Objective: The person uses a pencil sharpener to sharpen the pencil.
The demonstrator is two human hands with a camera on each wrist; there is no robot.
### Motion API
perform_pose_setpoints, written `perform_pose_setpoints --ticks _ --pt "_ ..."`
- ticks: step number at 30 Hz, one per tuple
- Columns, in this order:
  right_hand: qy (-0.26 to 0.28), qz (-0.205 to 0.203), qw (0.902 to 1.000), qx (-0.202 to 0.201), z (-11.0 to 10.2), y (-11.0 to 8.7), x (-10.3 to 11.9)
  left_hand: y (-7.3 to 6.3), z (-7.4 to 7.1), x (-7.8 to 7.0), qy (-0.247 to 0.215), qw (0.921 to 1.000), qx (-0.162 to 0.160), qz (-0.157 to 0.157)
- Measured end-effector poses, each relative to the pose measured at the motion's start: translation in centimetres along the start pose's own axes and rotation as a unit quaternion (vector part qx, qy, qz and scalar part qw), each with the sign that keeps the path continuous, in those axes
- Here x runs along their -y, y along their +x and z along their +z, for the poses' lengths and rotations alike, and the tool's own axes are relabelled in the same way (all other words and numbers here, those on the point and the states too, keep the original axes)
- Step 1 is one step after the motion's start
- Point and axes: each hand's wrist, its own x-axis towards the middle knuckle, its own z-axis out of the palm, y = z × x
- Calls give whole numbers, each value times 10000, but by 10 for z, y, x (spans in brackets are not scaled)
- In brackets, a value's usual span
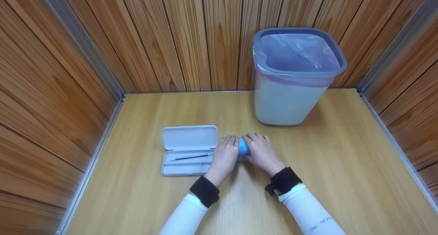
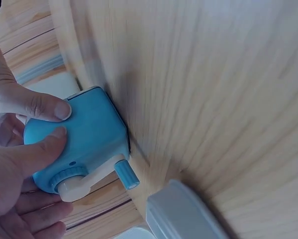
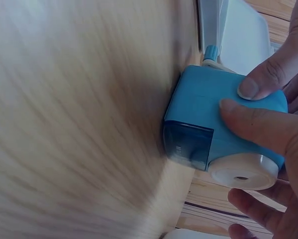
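A blue hand-crank pencil sharpener (image 1: 243, 147) stands on the table between my two hands. My left hand (image 1: 225, 155) grips its crank side, thumb on the blue body; the crank handle (image 2: 127, 174) shows in the left wrist view. From the other side my right hand (image 1: 262, 153) holds it, thumb pressed on the same face. In the right wrist view, a white round pencil inlet (image 3: 243, 171) and a dark see-through shavings drawer (image 3: 187, 144) are visible. Left of the hands lies an open pale pencil case (image 1: 184, 169) with a thin dark pencil-like stick (image 1: 191, 157) in it.
A tall bin (image 1: 289, 101) with a grey rim and a plastic liner stands at the back right. Wood-panelled walls (image 1: 222, 39) enclose the table (image 1: 143, 200) at the back and both sides. The case's right edge is partly hidden behind my left hand.
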Motion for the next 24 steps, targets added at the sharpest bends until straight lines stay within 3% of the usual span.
perform_pose_setpoints --ticks 10,19,24 --pt "-118 109 9998 77 2 16 -7 15 8 8 -363 9992 113 -105" --pt "182 -1 9998 129 7 11 -7 8 13 9 -378 9988 21 -325" --pt "469 140 9986 219 3 -1 -9 0 5 5 -493 9980 140 -378"
